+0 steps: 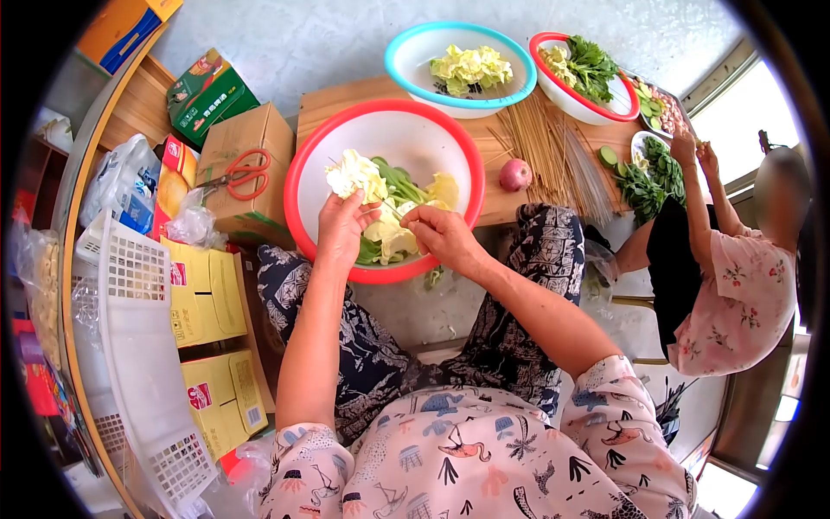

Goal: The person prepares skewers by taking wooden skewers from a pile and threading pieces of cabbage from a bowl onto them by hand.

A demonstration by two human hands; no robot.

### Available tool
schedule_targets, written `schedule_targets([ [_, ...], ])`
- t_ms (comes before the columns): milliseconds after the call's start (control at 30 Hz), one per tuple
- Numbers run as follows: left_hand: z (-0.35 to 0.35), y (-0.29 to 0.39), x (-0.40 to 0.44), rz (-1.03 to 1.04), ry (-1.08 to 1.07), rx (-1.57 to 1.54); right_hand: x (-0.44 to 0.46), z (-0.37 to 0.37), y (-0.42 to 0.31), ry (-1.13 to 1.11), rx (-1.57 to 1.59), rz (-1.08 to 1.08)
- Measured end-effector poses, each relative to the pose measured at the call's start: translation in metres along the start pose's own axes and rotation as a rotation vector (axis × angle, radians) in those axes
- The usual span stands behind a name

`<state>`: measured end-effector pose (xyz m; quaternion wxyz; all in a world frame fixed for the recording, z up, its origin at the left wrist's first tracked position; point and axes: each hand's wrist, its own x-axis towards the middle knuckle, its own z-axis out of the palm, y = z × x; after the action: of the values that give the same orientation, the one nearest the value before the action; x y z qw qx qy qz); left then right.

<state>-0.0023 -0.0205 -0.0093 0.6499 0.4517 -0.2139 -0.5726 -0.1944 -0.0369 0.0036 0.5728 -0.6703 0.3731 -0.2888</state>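
My left hand (340,227) is closed around a pale yellow-white cabbage leaf (356,176) over the near left part of a large red-rimmed white basin (298,164). My right hand (445,238) pinches a thin bamboo skewer (391,208), which runs toward the leaf in my left hand. How far the skewer goes into the leaf is hidden by the fingers. Inside the basin lie green leafy vegetables (398,180) and more pale cabbage leaves (393,235), just below and between my hands.
Loose bamboo skewers (540,147) and a red onion (515,175) lie on the wooden table. Behind are a blue-rimmed basin (406,48) and a smaller red-rimmed basin (635,108). Orange-handled scissors (246,177) rest on a cardboard box (229,143). A co-worker (735,285) sits at right.
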Motion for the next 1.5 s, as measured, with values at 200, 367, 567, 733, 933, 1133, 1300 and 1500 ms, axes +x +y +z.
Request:
schedule_targets([
  [200, -0.014, 0.000, 0.006, 0.140, 0.178, 0.068, -0.004, 0.002, -0.009, -0.012, -0.166, -0.067],
  [367, -0.011, 0.005, 0.001, 0.147, 0.141, 0.028, -0.005, 0.003, -0.010, 0.036, -0.318, -0.172],
  [567, -0.014, 0.000, 0.003, 0.123, 0.128, 0.065, -0.007, 0.004, -0.008, 0.002, -0.391, -0.166],
  [733, -0.008, 0.006, 0.002, 0.023, 0.144, -0.008, -0.005, 0.002, -0.005, 0.015, -0.165, -0.096],
  [933, -0.002, 0.005, -0.002, -0.020, 0.137, 0.061, -0.001, 0.003, 0.000, 0.097, -0.188, -0.125],
  [1133, -0.002, 0.001, -0.004, -0.022, 0.109, 0.166, 0.006, -0.018, -0.020, 0.124, 0.097, 0.017],
  [1300, 0.003, 0.004, -0.010, -0.020, 0.066, 0.182, 0.041, -0.073, -0.025, 0.200, 0.110, -0.028],
  [1500, 0.008, 0.004, -0.009, -0.034, 0.019, 0.208, 0.094, -0.159, -0.025, 0.405, -0.012, -0.003],
])
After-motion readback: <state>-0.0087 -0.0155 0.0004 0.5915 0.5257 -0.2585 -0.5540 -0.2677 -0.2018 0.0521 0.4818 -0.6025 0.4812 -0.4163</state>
